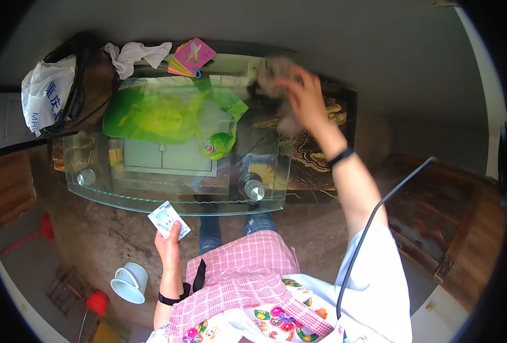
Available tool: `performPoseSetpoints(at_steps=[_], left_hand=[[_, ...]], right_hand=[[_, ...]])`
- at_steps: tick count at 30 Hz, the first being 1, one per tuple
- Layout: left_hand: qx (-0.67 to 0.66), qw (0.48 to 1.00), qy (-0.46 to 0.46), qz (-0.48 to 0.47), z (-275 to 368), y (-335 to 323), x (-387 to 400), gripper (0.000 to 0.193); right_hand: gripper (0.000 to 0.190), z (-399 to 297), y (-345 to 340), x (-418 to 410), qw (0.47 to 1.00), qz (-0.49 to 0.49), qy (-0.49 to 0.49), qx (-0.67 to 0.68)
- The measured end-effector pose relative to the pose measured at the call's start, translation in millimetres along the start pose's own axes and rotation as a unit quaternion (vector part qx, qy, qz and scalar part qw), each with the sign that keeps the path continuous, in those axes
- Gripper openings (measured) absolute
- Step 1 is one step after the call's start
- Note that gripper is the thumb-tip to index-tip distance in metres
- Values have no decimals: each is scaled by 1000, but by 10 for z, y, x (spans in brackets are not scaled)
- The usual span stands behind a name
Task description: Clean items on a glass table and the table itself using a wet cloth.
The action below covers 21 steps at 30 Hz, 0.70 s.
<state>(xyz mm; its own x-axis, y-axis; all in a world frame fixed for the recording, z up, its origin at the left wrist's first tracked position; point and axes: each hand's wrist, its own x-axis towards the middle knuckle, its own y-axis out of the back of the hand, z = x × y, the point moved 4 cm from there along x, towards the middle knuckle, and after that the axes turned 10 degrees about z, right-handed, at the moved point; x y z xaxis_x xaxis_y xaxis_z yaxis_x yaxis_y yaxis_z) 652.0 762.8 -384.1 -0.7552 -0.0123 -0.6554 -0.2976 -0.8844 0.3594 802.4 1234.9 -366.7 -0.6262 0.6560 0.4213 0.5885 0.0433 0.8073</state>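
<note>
In my left hand [170, 244] is a small pale card or flat packet [167, 218] with a bluish drawing on it. My thumb lies on its face, just off the front edge of a glass-topped stand [184, 208]. My right hand [307, 96] reaches over the far right part of the glass, its fingers on a greyish, cloth-like thing [275, 77]. Motion blurs that thing, so its exact kind does not show. Left of it, a crumpled green plastic bag [159, 113] lies spread on the glass.
At the back are ring-bound picture cards [195, 55], a white cloth [139, 55] and a dark bag [92, 81] holding a printed white plastic bag [49, 92]. A light-blue bucket [131, 283] and red plungers [97, 301] stand on the floor. A dark cable [365, 236] crosses my right arm.
</note>
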Motion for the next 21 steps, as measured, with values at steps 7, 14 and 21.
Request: performPoseSetpoints(at_steps=[7,14,21], left_hand=[[50,998,37,24,-208,-46,-173,18],[37,997,60,-21,-153,-183,-103,28],[61,998,-1,-33,36,-116,-32,22]], right_hand=[[50,760,-925,416,993,-34,35,-104],[47,-271,-721,-1107,992,-80,-18,-100],[30,-1991,-619,-3122,982,-186,11,39]])
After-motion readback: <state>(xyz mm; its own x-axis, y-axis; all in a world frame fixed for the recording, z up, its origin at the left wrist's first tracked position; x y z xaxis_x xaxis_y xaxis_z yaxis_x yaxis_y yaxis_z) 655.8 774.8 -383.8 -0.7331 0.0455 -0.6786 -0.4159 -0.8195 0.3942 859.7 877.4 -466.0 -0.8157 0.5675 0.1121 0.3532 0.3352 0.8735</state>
